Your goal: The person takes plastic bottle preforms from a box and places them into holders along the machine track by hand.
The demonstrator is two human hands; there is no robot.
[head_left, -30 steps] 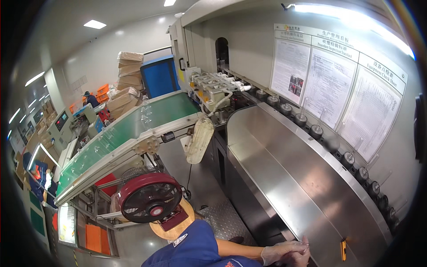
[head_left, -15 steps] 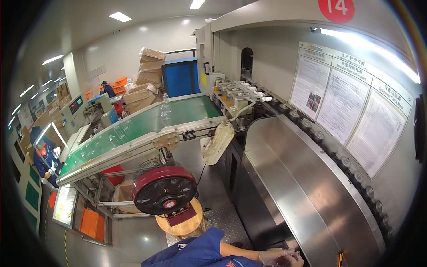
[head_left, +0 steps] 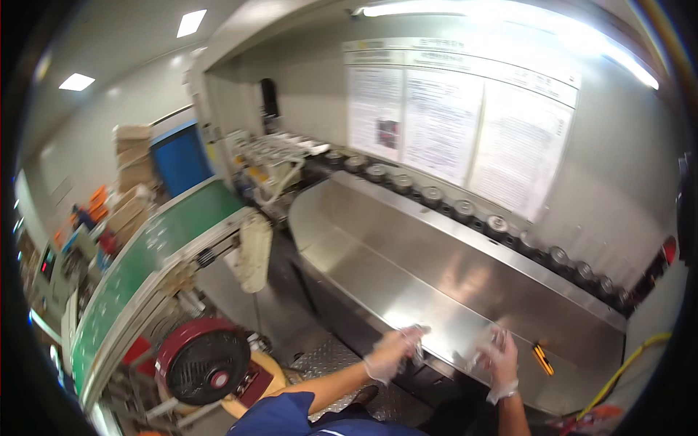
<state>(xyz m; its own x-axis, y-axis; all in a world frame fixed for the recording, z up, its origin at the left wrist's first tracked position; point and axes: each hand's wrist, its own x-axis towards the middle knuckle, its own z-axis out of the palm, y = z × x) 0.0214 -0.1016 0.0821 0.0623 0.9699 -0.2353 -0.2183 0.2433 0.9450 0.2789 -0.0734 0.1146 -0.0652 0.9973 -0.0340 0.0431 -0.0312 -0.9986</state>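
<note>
My left hand (head_left: 393, 354), in a thin clear glove, is held over the near rim of a long stainless steel trough (head_left: 443, 303). Its fingers are bent together around something clear and shiny, too blurred to name. To its right, my right hand (head_left: 499, 357), gloved the same way, is raised over the trough with fingers apart. A pale, see-through blur beside those fingers cannot be made out. Just right of this hand, an orange-and-black utility knife (head_left: 543, 360) lies in the trough.
Round metal-topped fittings (head_left: 432, 195) line the trough's far side, below posted sheets (head_left: 440, 120). At left are a green conveyor (head_left: 171, 224) and a dark red fan (head_left: 203, 361) on a wooden stool (head_left: 270, 372). A yellow hose (head_left: 618, 374) curves at the right.
My view has swung right toward the trough. The hands, close together at the lower edge before, are now apart and fully in sight over its near side.
</note>
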